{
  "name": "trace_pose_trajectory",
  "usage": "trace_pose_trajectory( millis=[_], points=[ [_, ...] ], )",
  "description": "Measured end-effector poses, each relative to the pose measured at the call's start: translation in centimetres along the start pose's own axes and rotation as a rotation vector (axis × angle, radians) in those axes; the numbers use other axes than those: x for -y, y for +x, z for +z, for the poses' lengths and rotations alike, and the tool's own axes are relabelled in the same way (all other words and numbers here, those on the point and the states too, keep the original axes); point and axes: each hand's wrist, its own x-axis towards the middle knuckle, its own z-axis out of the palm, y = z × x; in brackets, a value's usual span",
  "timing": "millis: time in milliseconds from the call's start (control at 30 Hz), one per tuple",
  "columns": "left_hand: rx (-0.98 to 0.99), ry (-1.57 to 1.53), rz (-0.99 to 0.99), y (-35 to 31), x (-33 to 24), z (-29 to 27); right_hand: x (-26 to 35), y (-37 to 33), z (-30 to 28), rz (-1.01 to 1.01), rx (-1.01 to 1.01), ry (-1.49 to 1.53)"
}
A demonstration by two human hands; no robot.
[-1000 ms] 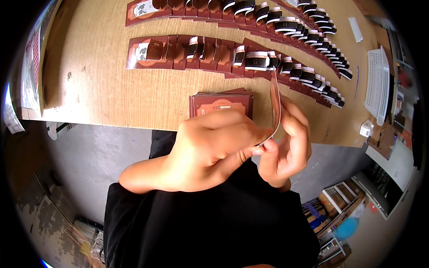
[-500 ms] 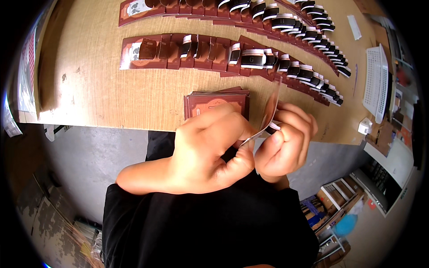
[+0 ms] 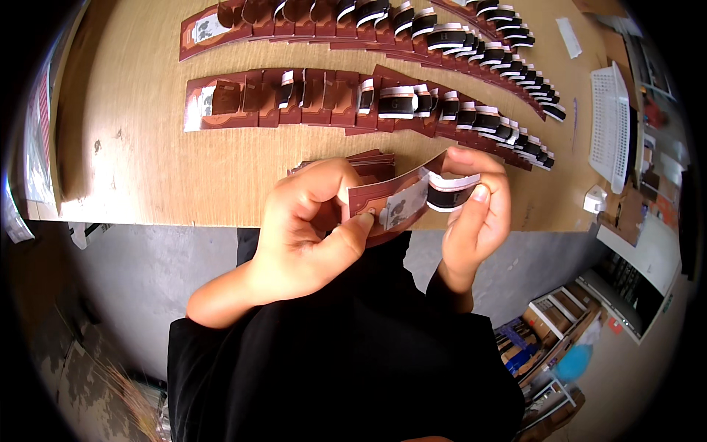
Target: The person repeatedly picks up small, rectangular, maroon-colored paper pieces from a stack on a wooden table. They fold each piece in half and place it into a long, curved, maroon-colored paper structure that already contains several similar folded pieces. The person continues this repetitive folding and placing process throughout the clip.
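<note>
A reddish-brown printed card (image 3: 372, 197) with a pale picture panel is held up between my two hands, over the table's near edge. My left hand (image 3: 305, 228) pinches its left end, thumb on the front face. At the card's right side a black strip with white edges (image 3: 448, 196) bows outward in a loop. My right hand (image 3: 479, 214) has thumb and fingertips closed on the strip's right end, with the index finger curled behind the card. Behind my left hand lies a stack of similar cards (image 3: 375, 166), partly hidden.
Two long overlapping rows of cards, the nearer row (image 3: 265, 96) and the farther row (image 3: 309, 22), cross the wooden table (image 3: 140, 169); many carry raised black strips. A white plastic basket (image 3: 610, 136) and a small white block (image 3: 595, 199) sit at the right edge.
The card has turned from nearly edge-on to showing its printed front. My hands have moved apart somewhat, and the black strip now bows out in plain view.
</note>
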Motion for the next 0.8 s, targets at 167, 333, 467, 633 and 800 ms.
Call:
trace_pose_trajectory(
  millis=[167, 333, 467, 633, 800],
  points=[
    [0.001, 0.078, 0.001, 0.0, -0.1, 0.0, -0.5, 0.6, -0.1, -0.127, -0.050, -0.042],
    [0.007, 0.008, -0.007, 0.1, -0.1, -0.2, -0.8, 0.3, 0.1, -0.212, -0.083, -0.072],
    [0.011, 0.037, -0.015, 0.2, -0.2, -0.2, -0.1, -0.3, 0.2, 0.050, -0.083, 0.210],
    [-0.015, -0.064, -0.033, 0.1, 0.0, -0.4, -0.1, 0.0, 0.4, 0.171, -0.040, 0.476],
    [-0.043, -0.090, -0.069, 0.0, -0.1, -0.5, -0.1, 0.0, 0.2, 0.197, -0.008, 0.462]
  ],
)
